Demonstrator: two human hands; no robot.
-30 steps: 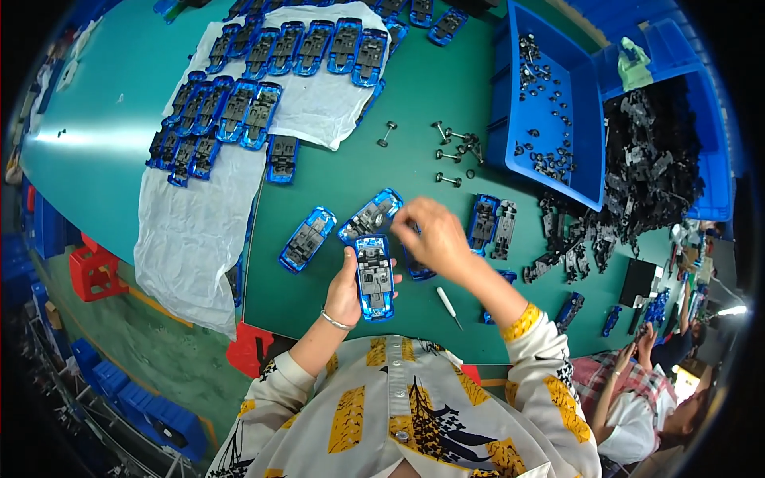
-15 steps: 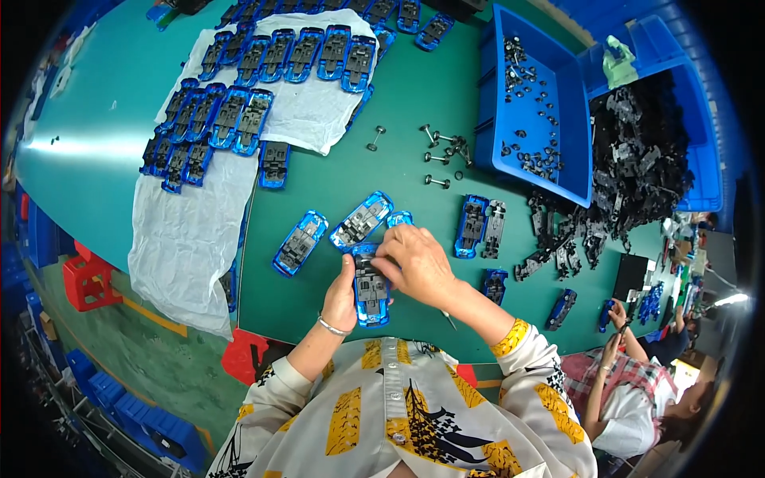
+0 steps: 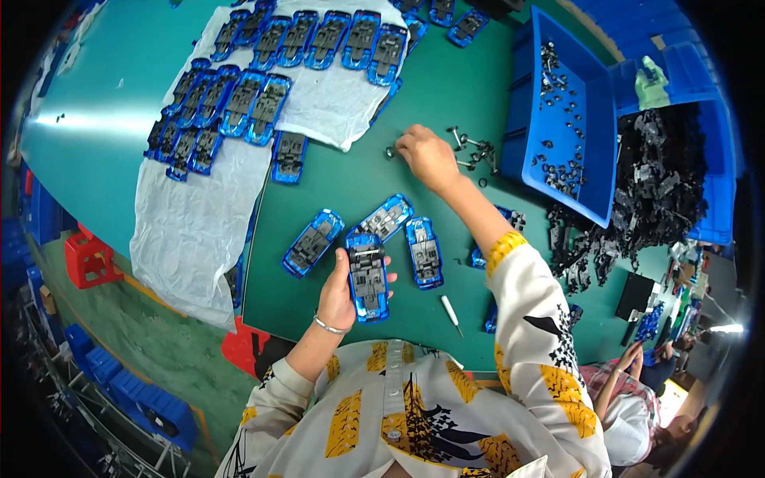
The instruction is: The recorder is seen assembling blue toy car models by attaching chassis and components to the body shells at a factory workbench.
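Note:
My left hand (image 3: 336, 301) holds a blue toy car (image 3: 369, 280), its black underside facing up and a pale axle showing across its far end. My right hand (image 3: 429, 156) reaches farther out on the table, its fingers pinched on a wheel axle (image 3: 390, 152); one small black wheel shows beside the fingertips, and the rest is hidden. Several more wheel axles (image 3: 476, 149) lie just right of that hand. Around the held car lie other upturned blue cars: one to the left (image 3: 313, 243), one behind (image 3: 386, 217) and one to the right (image 3: 425, 253).
A blue bin (image 3: 522, 119) with loose wheels stands at the far right, beside a heap of black chassis parts (image 3: 661, 167). Rows of upturned cars (image 3: 328, 40) rest on white sheets (image 3: 199, 231) at the left. A white-handled screwdriver (image 3: 451, 311) lies near me. Another person works at right.
My right hand has left the held car and moved outward to the loose wheel axle, closing on it. My left hand still holds the car. The view has shifted slightly.

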